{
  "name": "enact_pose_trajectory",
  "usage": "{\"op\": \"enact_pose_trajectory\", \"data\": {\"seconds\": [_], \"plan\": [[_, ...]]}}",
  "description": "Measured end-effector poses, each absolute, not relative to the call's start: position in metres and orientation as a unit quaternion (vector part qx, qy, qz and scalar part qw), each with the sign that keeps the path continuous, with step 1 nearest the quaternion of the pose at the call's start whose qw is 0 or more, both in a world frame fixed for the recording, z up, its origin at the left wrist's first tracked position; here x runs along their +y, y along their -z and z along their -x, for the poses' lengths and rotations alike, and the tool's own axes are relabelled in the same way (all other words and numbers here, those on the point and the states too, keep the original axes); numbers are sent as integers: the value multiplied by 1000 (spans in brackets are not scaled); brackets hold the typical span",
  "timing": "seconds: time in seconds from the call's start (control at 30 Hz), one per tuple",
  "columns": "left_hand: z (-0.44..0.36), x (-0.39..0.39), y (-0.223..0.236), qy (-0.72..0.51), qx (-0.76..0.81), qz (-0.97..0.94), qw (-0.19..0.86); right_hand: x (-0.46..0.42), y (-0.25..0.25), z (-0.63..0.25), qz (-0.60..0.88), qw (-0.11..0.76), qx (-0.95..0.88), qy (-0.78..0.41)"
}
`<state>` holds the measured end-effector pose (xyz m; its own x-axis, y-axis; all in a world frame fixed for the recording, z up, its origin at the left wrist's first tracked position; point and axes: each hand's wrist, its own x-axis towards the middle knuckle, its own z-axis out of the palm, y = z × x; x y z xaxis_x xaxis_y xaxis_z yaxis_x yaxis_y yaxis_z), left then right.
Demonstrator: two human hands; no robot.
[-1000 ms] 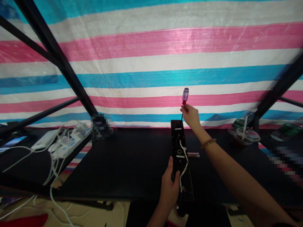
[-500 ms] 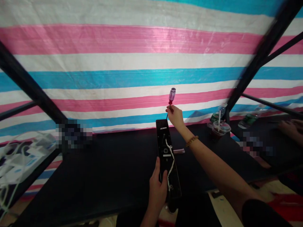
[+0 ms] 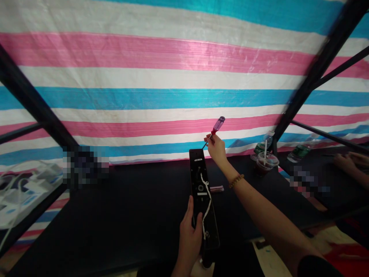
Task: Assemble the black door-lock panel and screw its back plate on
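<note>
A long black panel (image 3: 199, 181) with a white cable (image 3: 206, 204) along it lies on the black table (image 3: 129, 207), pointing away from me. My left hand (image 3: 190, 231) grips the panel's near end, fingers wrapped over its left edge. My right hand (image 3: 215, 148) is pinched round a screwdriver (image 3: 215, 129) with a red and clear handle. The tool tilts up to the right, its tip above the panel's far end.
A small pink object (image 3: 216, 189) lies right of the panel. A lidded cup with a straw (image 3: 266, 161) and bottles (image 3: 300, 153) stand at the right. Another person's hands (image 3: 346, 161) rest far right. Black frame bars cross both sides; white chargers (image 3: 25, 188) sit left.
The screwdriver went from upright to tilted rightward, with its tip lifted off the panel's far end. The view swung to the right, bringing another person's hands into sight.
</note>
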<state>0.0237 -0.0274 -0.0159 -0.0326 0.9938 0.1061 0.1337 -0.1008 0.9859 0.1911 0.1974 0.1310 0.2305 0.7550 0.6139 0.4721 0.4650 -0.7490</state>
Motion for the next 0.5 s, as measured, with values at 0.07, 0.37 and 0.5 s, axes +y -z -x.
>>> {"op": "enact_pose_trajectory", "data": {"seconds": [0.07, 0.37, 0.5], "plan": [[-24, -28, 15, -500, 517, -548, 427, 192, -130, -193, 487, 633, -584, -146], [-23, -28, 11, -501, 522, -546, 423, 152, -130, -200, 404, 731, -502, -222], [-23, -28, 12, -496, 521, -549, 426, 162, -124, -203, 424, 711, -524, -198]]}}
